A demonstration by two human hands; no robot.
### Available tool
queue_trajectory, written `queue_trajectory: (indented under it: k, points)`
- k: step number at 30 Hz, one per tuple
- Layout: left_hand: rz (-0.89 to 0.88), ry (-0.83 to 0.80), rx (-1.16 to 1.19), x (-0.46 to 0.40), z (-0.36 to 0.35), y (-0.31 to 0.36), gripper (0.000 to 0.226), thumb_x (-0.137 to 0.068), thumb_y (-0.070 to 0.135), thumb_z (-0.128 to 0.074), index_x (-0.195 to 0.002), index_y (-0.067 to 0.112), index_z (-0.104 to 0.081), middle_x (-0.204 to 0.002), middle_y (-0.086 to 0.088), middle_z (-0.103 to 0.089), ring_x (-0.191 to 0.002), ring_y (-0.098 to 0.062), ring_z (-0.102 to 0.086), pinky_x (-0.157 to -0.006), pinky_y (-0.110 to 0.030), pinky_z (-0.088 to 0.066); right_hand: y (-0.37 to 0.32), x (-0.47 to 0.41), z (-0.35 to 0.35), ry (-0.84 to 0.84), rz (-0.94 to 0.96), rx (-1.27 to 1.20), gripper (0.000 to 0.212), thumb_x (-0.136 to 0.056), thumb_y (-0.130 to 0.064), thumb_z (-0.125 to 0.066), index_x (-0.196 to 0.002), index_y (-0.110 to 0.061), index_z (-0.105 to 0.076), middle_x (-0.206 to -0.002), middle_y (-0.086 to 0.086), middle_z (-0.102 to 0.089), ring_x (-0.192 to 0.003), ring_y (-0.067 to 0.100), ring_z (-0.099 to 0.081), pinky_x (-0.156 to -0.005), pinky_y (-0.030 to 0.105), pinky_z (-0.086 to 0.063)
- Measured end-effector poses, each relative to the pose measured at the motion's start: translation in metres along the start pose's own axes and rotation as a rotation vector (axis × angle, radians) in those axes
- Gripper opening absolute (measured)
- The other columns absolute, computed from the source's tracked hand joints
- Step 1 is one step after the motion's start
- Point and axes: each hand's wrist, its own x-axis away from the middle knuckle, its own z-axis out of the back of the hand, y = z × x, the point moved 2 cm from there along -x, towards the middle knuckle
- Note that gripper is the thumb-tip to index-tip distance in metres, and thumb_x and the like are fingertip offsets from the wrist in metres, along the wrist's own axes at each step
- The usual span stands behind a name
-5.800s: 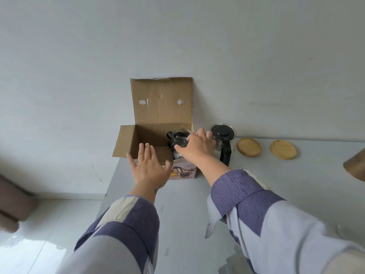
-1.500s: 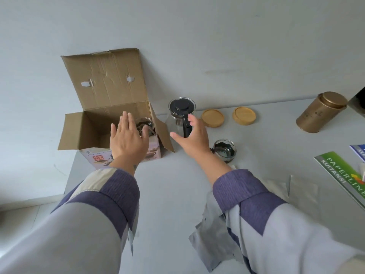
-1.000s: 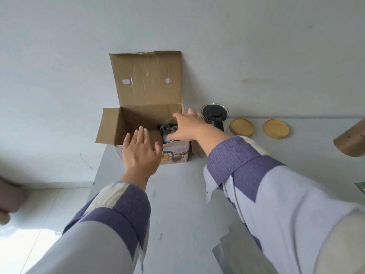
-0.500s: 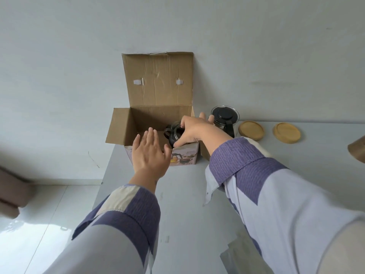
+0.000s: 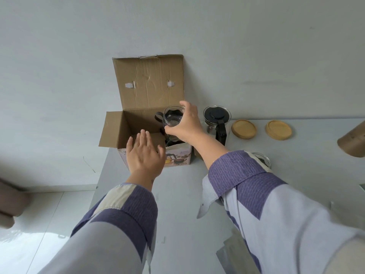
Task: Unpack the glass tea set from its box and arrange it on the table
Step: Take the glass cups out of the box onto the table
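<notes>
Cup (image 5: 172,120): I see it upright above the box (image 5: 142,99), handle pointing left.
Right hand (image 5: 186,125): gripping cup.
Left hand (image 5: 145,155): flat, fingers straight, against box front.

Soft even daylight, faint shadows, glare on floor (image 5: 21,234) lower left, wide-angle edge bending, blurred corners

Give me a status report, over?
Right hand grips glass cup above the box. Left hand open at box front. Teapot stands right of it.
</notes>
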Motion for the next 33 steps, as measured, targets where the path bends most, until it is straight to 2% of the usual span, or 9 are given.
queue_trajectory:
  k: [5, 11, 14, 17, 20, 23, 27, 33]
  points:
    - [0.005, -0.009, 0.031, 0.001, 0.001, 0.016, 0.059, -0.098, 0.035, -0.014, -0.152, 0.010, -0.011, -0.159, -0.005, -0.010, -0.147, -0.018, -0.006, -0.119, -0.042, 0.004, 0.015, 0.008, 0.010, 0.167, -0.062, -0.182, 0.086, -0.069, -0.028, -0.081, -0.138, -0.018, -0.031, -0.137, 0.002, -0.041, -0.122, 0.018, -0.044, -0.091, 0.019, -0.037]
    - [-0.032, 0.059, 0.248, -0.001, 0.014, 0.053, 0.056, -0.097, 0.033, -0.024, -0.150, 0.013, -0.022, -0.156, -0.004, -0.023, -0.146, -0.018, -0.015, -0.119, -0.041, -0.005, 0.036, 0.018, 0.050, 0.261, -0.143, -0.326, 0.074, -0.066, -0.022, -0.083, -0.130, -0.016, -0.046, -0.128, 0.001, -0.052, -0.111, 0.013, -0.052, -0.089, 0.018, -0.040]
    - [-0.097, 0.052, 0.279, -0.004, 0.020, 0.085, 0.059, -0.097, 0.035, -0.026, -0.150, 0.012, -0.019, -0.157, -0.004, -0.020, -0.146, -0.018, -0.013, -0.119, -0.041, -0.007, 0.057, 0.026, 0.074, 0.348, -0.170, -0.313, 0.069, -0.061, -0.022, -0.085, -0.122, -0.015, -0.053, -0.120, -0.001, -0.059, -0.107, 0.013, -0.057, -0.088, 0.019, -0.043]
    - [-0.103, -0.031, 0.277, 0.001, 0.017, 0.115, 0.061, -0.098, 0.036, -0.025, -0.151, 0.008, -0.011, -0.158, -0.006, -0.016, -0.146, -0.020, -0.013, -0.119, -0.042, -0.009, 0.087, 0.037, 0.096, 0.401, -0.246, -0.298, 0.066, -0.059, -0.025, -0.085, -0.117, -0.017, -0.055, -0.115, -0.002, -0.062, -0.105, 0.014, -0.060, -0.089, 0.024, -0.048]
    - [-0.027, -0.072, 0.216, 0.008, 0.013, 0.128, 0.064, -0.098, 0.027, -0.031, -0.151, 0.006, -0.001, -0.157, -0.008, -0.019, -0.144, -0.023, -0.018, -0.118, -0.041, -0.013, 0.119, 0.055, 0.115, 0.436, -0.307, -0.302, 0.066, -0.061, -0.027, -0.085, -0.119, -0.015, -0.055, -0.115, -0.001, -0.061, -0.104, 0.013, -0.059, -0.087, 0.023, -0.047]
    - [0.041, -0.086, 0.217, 0.009, 0.014, 0.133, 0.084, -0.084, 0.010, -0.049, -0.149, 0.002, 0.004, -0.152, -0.009, -0.029, -0.141, -0.024, -0.026, -0.117, -0.041, -0.016, 0.149, 0.077, 0.137, 0.466, -0.361, -0.277, 0.071, -0.062, -0.029, -0.084, -0.123, -0.016, -0.050, -0.119, -0.004, -0.053, -0.104, 0.011, -0.053, -0.089, 0.022, -0.043]
    - [0.078, -0.058, 0.172, 0.007, 0.011, 0.137, 0.090, -0.078, 0.003, -0.054, -0.150, 0.005, 0.000, -0.146, -0.009, -0.039, -0.136, -0.025, -0.034, -0.117, -0.041, -0.017, 0.189, 0.101, 0.159, 0.506, -0.424, -0.233, 0.075, -0.063, -0.027, -0.085, -0.127, -0.015, -0.047, -0.117, -0.006, -0.047, -0.103, 0.009, -0.049, -0.088, 0.021, -0.040]
    - [0.076, 0.071, 0.132, 0.006, 0.002, 0.138, 0.084, -0.079, 0.002, -0.058, -0.149, 0.009, -0.012, -0.137, -0.011, -0.049, -0.130, -0.028, -0.042, -0.115, -0.041, -0.021, 0.237, 0.125, 0.177, 0.591, -0.507, -0.247, 0.070, -0.064, -0.023, -0.085, -0.122, -0.014, -0.048, -0.117, -0.001, -0.054, -0.095, 0.010, -0.051, -0.081, 0.018, -0.037]
